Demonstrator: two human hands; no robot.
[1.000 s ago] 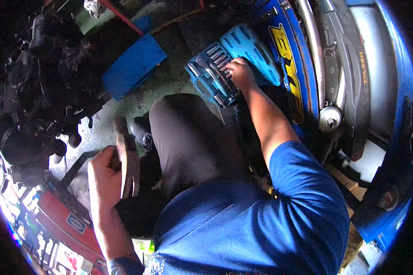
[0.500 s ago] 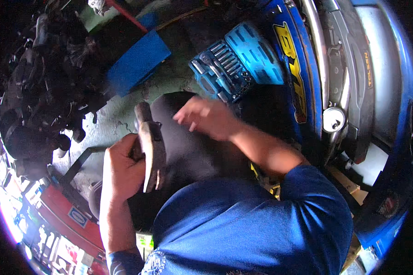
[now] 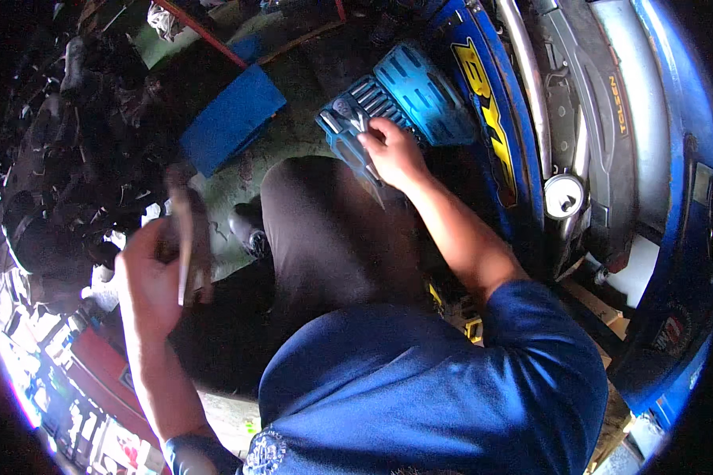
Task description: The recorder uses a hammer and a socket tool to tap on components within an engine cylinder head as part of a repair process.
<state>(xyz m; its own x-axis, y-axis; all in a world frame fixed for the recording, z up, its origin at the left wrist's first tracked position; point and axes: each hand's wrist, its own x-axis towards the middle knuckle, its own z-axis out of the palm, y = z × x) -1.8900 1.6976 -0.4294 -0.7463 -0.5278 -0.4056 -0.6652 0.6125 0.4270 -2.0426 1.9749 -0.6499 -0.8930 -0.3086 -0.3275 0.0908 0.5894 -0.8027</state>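
Note:
A claw hammer is in my left hand, the fingers closed round it, with its claws pointing toward me. Motion blurs the hammer, and the handle is mostly hidden. My right hand reaches over the open blue socket set case. Its thumb and fingers are pinched at the handle of a silver ratchet wrench lying among the sockets. The palm hides part of the tray, and whether the ratchet is lifted is unclear.
My dark-trousered knee lies between the hands. Beyond it is a blue panel. Dark machine parts crowd the left. At the right stand blue and grey panels, a metal tube and a drink can. A red box is lower left.
My right hand has moved from above my knee out to the socket case and closed its fingers there. My left hand has carried the hammer leftward, away from the knee.

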